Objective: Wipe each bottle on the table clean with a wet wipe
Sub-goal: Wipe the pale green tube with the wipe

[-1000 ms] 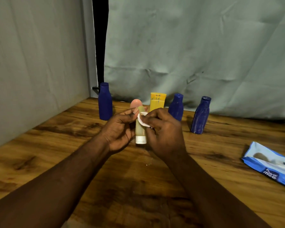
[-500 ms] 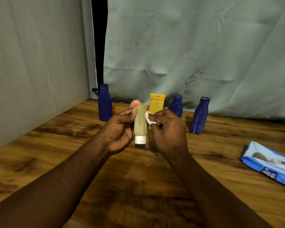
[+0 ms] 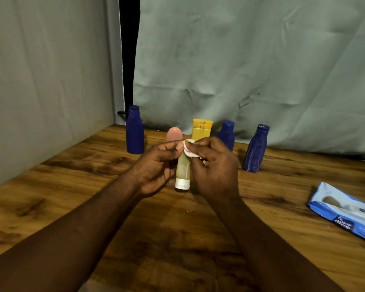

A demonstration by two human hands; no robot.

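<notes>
Holding the pale green bottle (image 3: 183, 169) upright at frame centre, white cap down. Left hand (image 3: 154, 167) has it from the frame-left side. Its fingers (image 3: 169, 146) are curled round the upper body, with one tip at the top end. The part of the grip behind the bottle is hidden.

Right hand (image 3: 216, 167) pinches the wet wipe (image 3: 188, 150), a small crumpled white wad. Those fingers (image 3: 202, 144) are curled tight on it and press it against the bottle's top, right beside my left fingertip. The wipe covers the top end; lower body and cap show bare. The cap sits low over the surface (image 3: 93, 197); cannot tell if it touches.

Row along the far edge of the surface behind my hands, all upright:
- tall blue bottle (image 3: 134, 131), toward frame left
- pink bottle (image 3: 173, 134), just above my left fingertip in the picture
- yellow tube (image 3: 201, 129), just beside the pink one
- second blue bottle (image 3: 227, 133), lower part hidden behind my right hand
- third blue bottle (image 3: 255, 149), further frame right, a little nearer to me than the others

Wipe pack (image 3: 343, 211): blue and white, lying flat at the right edge of the frame, well apart from the bottles, partly cut off by the frame.

The surface is wood grain with dark patches. Grey-green cloth (image 3: 240, 60) hangs behind the row. A pale panel fills frame left, with a dark vertical gap between panel and cloth.
</notes>
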